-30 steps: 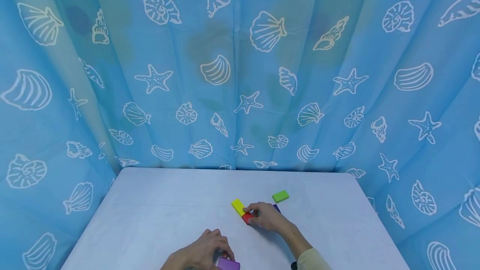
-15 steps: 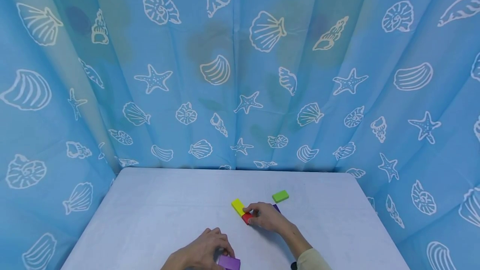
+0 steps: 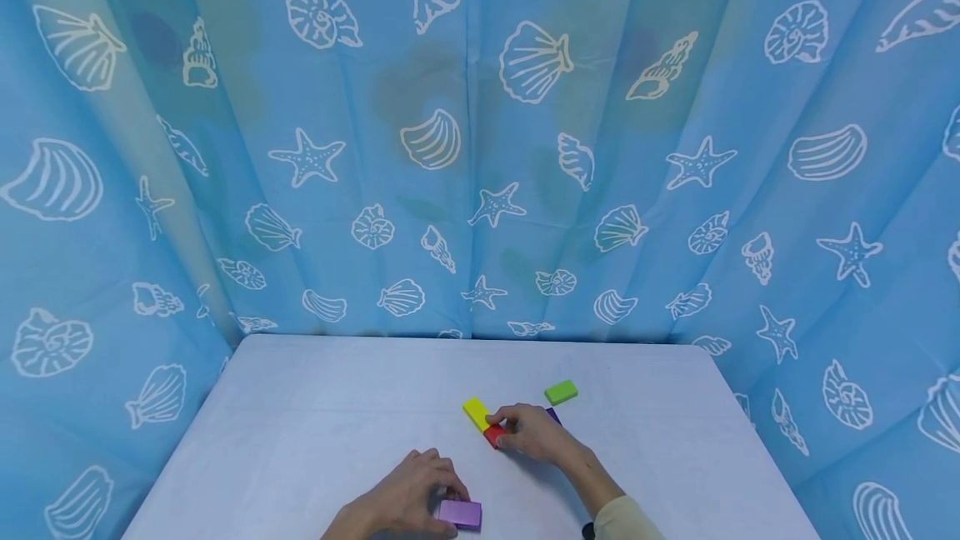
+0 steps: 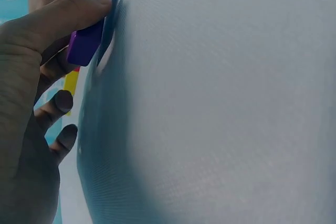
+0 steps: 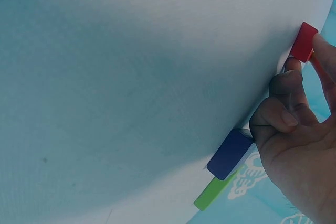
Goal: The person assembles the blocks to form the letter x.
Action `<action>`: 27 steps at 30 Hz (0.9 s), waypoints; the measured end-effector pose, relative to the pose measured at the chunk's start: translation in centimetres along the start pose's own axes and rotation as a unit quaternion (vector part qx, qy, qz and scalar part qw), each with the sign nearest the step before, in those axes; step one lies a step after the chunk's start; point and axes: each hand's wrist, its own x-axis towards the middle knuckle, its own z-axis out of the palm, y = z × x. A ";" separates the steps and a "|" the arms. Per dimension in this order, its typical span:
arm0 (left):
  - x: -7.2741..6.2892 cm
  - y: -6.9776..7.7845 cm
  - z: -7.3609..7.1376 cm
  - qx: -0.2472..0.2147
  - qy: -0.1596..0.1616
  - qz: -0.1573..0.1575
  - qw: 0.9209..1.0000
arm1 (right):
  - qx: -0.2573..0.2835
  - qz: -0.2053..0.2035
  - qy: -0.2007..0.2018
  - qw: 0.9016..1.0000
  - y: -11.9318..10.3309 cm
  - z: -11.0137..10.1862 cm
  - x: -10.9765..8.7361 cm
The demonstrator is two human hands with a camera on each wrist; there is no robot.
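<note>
My left hand [image 3: 412, 494] pinches a purple block [image 3: 461, 513] between thumb and fingers, low in the head view. The left wrist view has the same purple block [image 4: 90, 24] tilted, with the thumb across it. Farther forward, my right hand [image 3: 534, 433] holds a red block [image 3: 494, 435] by its sides; in the right wrist view the red block [image 5: 304, 42] shows at the thumb and fingertips. A yellow block [image 3: 476, 413] lies end to end with the red one. Partly hidden behind the right hand is a dark blue block [image 3: 553, 416].
A green block [image 3: 561, 392] lies on the white table [image 3: 322, 407] beyond the right hand. In the right wrist view the dark blue block [image 5: 230, 154] sits by the curled fingers. A blue shell-print curtain [image 3: 480, 148] surrounds the table's back and sides.
The purple block in my left hand has turned slightly and shifted a little up in the head view, showing more of its front side. The right hand and the other blocks stay where they were.
</note>
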 end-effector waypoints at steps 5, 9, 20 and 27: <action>0.1 0.1 -0.1 0.002 0.007 -0.015 1.000 | 0.005 0.003 0.000 1.000 0.0 0.0 0.0; 0.2 0.0 -0.2 0.007 0.015 -0.021 1.000 | 0.006 0.005 -0.002 1.000 0.0 0.0 0.1; 0.9 -0.2 0.0 0.022 0.043 -0.051 0.998 | 0.006 0.008 0.001 1.000 -0.1 0.0 0.1; 1.4 -0.1 0.1 0.044 0.062 -0.055 0.996 | -0.004 0.002 -0.002 1.000 0.0 -0.1 0.1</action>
